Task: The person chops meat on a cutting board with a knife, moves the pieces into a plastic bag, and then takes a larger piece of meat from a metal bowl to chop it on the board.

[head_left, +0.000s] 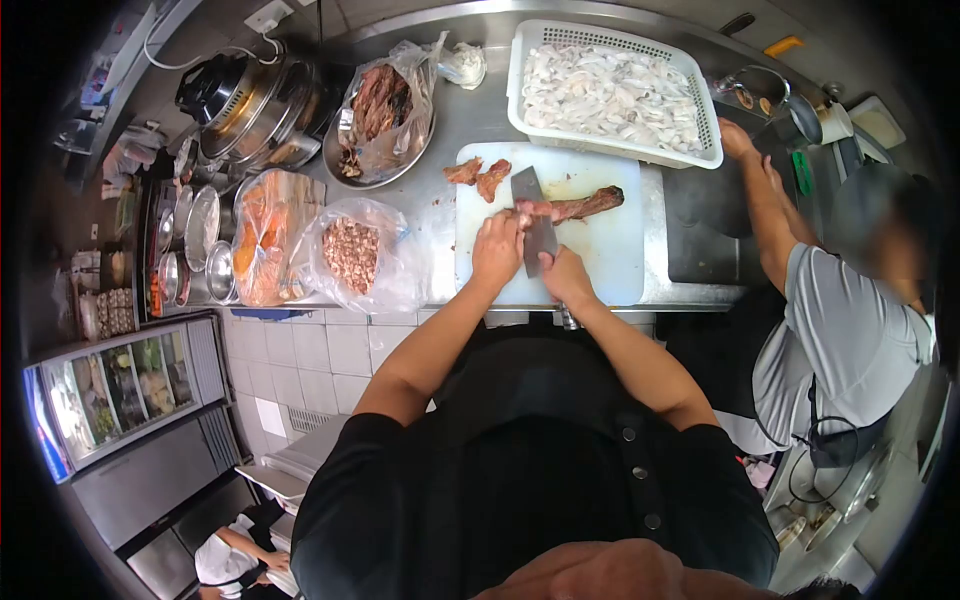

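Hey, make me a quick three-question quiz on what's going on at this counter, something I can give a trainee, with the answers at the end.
1. Multiple choice: what is the right hand holding?
a) a ladle
b) a cleaver
c) a pair of tongs

2. True or false: the white basket holds a heap of pale pieces.

3. Fill in the blank: seen by the person cutting, the plastic bag of small chopped pieces lies to the ____ of the cutting board.

Key: 1 b; 2 true; 3 left.
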The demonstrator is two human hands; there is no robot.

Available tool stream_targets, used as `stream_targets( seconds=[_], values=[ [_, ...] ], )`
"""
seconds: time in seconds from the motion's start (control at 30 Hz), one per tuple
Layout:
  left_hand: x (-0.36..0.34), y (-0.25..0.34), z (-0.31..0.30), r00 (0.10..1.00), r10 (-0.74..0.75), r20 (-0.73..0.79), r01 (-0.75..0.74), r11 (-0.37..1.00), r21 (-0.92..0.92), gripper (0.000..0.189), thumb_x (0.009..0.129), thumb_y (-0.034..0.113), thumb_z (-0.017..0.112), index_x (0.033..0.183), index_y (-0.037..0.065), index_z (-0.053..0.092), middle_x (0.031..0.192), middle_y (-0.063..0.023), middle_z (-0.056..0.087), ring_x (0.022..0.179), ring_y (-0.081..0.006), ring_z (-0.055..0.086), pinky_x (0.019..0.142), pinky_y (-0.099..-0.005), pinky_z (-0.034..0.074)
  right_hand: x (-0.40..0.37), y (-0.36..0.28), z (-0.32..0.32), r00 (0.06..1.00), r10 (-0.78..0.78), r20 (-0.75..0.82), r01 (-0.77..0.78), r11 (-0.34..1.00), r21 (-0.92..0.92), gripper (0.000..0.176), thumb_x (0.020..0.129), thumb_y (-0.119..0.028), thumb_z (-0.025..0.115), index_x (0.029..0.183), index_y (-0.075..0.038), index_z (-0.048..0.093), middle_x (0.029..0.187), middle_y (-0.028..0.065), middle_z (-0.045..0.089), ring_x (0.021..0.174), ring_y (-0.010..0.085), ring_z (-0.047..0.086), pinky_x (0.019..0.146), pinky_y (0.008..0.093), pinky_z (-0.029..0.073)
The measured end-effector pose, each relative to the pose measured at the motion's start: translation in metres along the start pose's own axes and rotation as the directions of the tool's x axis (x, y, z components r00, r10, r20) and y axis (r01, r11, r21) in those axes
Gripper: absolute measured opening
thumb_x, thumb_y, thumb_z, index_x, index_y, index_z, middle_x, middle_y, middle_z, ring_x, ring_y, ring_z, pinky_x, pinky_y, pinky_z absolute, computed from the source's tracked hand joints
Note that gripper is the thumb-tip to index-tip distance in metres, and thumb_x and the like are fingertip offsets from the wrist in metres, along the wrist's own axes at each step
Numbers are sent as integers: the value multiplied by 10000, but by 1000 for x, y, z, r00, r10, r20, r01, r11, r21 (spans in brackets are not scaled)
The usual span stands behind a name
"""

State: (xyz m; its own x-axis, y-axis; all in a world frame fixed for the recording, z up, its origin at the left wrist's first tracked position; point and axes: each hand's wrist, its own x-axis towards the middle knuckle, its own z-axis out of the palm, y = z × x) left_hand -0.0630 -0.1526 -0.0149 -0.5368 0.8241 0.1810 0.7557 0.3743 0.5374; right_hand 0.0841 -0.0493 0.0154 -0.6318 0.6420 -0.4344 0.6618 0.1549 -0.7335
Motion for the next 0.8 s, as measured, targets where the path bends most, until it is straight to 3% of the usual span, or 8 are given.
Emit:
stream_targets(
  seconds=[0.07, 0.1, 0.17, 0.3, 0.4, 0.57, 0.67, 0.8],
  values=[
    [26, -4, 6, 978, 45, -203, -22, 994, 111, 353, 890, 114, 736, 1232, 31, 705, 1214, -144, 667, 1074, -368, 640, 927, -521, 531, -10, 16, -7, 996, -85, 4, 85, 995, -59, 376, 1068, -294, 634, 1076, 80, 671, 898, 328, 735, 900, 531, 723, 831, 580, 572],
    [40, -8, 5, 978, 52, -202, -30, 994, 109, 353, 890, 114, 736, 1232, 31, 705, 1214, -144, 667, 1074, -368, 640, 927, -521, 531, -20, 18, -16, 996, -84, -4, 84, 995, -57, 376, 1068, -294, 634, 1076, 80, 671, 898, 328, 735, 900, 531, 723, 831, 580, 572],
    [67, -15, -4, 951, 14, -310, 85, 950, 302, 375, 869, 82, 742, 1238, 31, 701, 1131, -147, 668, 1025, -385, 638, 907, -505, 529, -44, 17, -39, 1000, -15, 21, 17, 997, -79, 362, 1065, -290, 645, 1094, 70, 677, 920, 352, 722, 884, 543, 710, 819, 580, 567],
    [84, 5, -16, 970, 19, -242, 34, 977, 213, 364, 875, 98, 729, 1234, 55, 694, 1259, -125, 673, 1128, -345, 636, 941, -466, 523, -73, 63, -65, 965, -157, -208, 154, 988, -29, 335, 1064, -276, 655, 1107, 56, 671, 878, 335, 718, 861, 514, 722, 791, 558, 568],
    [67, 42, -1, 950, 311, 24, -309, 949, -56, 467, 829, 21, 710, 1293, 73, 686, 1188, -142, 670, 1149, -385, 631, 956, -524, 509, -88, 60, -90, 973, 131, -190, -113, 988, 101, 326, 1075, -274, 655, 1101, 51, 659, 800, 279, 709, 710, 428, 734, 665, 509, 572],
    [58, 37, 3, 956, 150, 254, -131, 987, -87, 585, 800, -8, 695, 1374, 103, 663, 1384, -142, 658, 1286, -383, 605, 1099, -522, 465, -91, 51, -103, 972, 190, -136, -166, 971, 170, 338, 1095, -281, 635, 1094, 57, 640, 745, 207, 689, 475, 269, 660, 464, 429, 525],
    [26, 7, 7, 963, 122, 240, -67, 972, -225, 623, 893, 43, 690, 1505, 53, 577, 1520, -187, 586, 1455, -383, 512, 1235, -543, 374, -86, 43, -92, 979, 186, -79, -162, 958, 237, 347, 1091, -270, 633, 1084, 76, 626, 750, 207, 695, 485, 279, 668, 464, 423, 541],
    [-14, 23, -13, 978, 86, 191, -69, 993, -91, 735, 994, 216, 696, 1628, -19, 407, 1680, -242, 408, 1581, -405, 365, 1317, -555, 264, -75, 28, -83, 984, 169, -55, -155, 970, 188, 304, 1099, -251, 626, 1108, 53, 628, 635, 105, 619, 446, 202, 606, 430, 379, 517]
  ],
)
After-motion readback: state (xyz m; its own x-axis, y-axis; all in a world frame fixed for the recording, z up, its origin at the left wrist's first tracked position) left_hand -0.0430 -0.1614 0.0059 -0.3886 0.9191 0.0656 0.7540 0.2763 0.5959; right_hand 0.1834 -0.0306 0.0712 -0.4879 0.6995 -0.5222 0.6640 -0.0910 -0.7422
